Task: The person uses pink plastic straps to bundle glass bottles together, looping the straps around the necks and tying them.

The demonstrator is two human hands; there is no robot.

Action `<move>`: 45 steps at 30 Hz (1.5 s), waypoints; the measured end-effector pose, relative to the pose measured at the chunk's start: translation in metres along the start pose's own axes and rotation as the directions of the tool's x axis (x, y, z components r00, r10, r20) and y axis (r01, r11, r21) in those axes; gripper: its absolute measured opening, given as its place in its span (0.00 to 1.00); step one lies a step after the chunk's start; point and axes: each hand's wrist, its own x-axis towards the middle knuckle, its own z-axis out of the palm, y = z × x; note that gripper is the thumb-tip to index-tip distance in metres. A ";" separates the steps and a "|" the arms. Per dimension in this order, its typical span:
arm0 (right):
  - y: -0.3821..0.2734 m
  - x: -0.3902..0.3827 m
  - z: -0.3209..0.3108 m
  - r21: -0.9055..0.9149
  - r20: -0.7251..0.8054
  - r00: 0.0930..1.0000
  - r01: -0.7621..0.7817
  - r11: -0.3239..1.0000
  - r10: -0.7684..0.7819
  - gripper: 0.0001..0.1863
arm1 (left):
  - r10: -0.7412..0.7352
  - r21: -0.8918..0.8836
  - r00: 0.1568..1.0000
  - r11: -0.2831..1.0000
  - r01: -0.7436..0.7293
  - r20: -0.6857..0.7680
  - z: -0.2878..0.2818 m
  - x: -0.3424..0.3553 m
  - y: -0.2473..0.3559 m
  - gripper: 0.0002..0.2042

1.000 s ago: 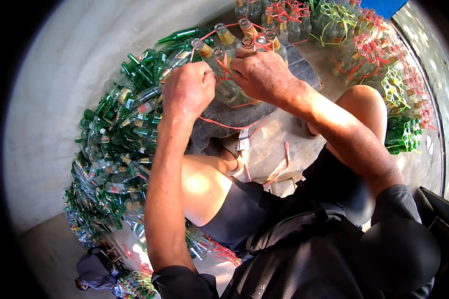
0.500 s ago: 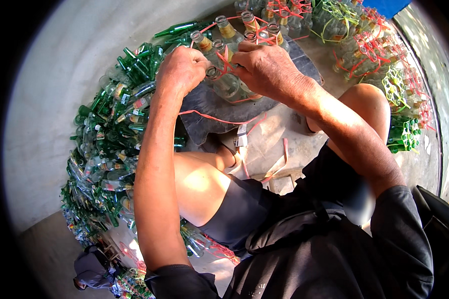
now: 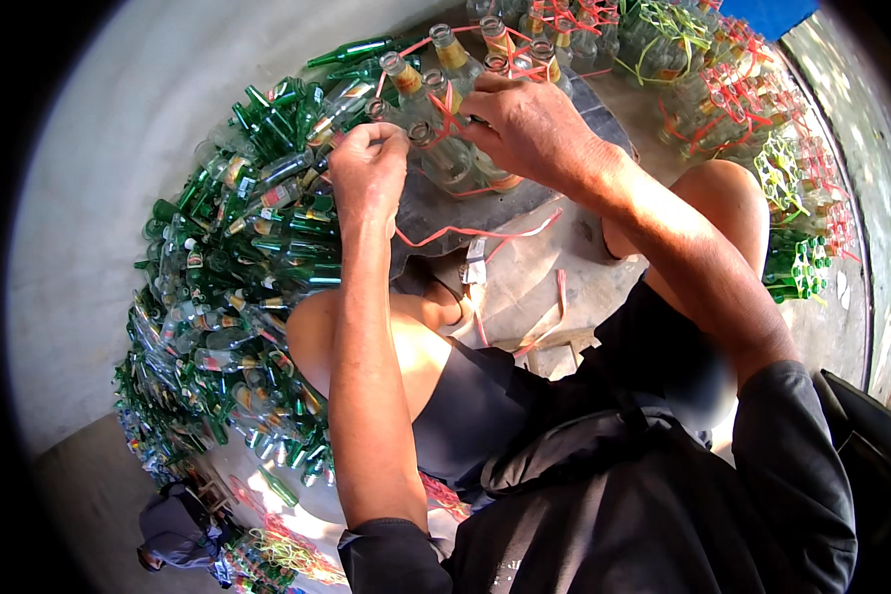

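Note:
Several clear glass bottles (image 3: 447, 163) with yellow neck labels stand upright in a tight cluster on a dark slab (image 3: 426, 203). Red plastic strap (image 3: 454, 230) winds among their necks, and a loose tail of it trails over the slab's near edge. My left hand (image 3: 369, 173) is closed in a pinch at the cluster's left side, apparently on the strap; its fingertips partly hide it. Over the necks on the right, my right hand (image 3: 530, 129) is closed, with the strap at its fingers. Its knuckles cover the exact grip.
A big heap of green and clear bottles (image 3: 257, 238) fills the left, against a pale wall (image 3: 89, 247). Strapped bottle bundles (image 3: 728, 104) stand at the right. Strap scraps (image 3: 561, 297) lie on the floor before me. Another person (image 3: 173, 525) is at the lower left.
My left hand has come down and slightly right, away from the left bottle's neck. The strap's loose tail has shifted right. My right hand stays near the same necks.

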 end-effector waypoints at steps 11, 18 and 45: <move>0.005 -0.002 0.003 -0.053 -0.034 0.998 0.057 0.997 -0.059 0.08 | -0.277 -0.311 0.956 0.904 0.294 0.097 -0.002 -0.012 -0.016 0.10; -0.002 0.003 -0.007 -0.038 0.050 0.998 0.041 0.998 -0.039 0.12 | -0.298 -0.402 0.937 0.847 0.347 0.181 -0.002 -0.006 -0.028 0.10; -0.026 0.117 0.012 0.074 0.777 0.623 -0.234 0.969 0.091 0.19 | -0.296 -0.538 0.946 0.780 0.321 0.135 0.007 0.003 -0.054 0.11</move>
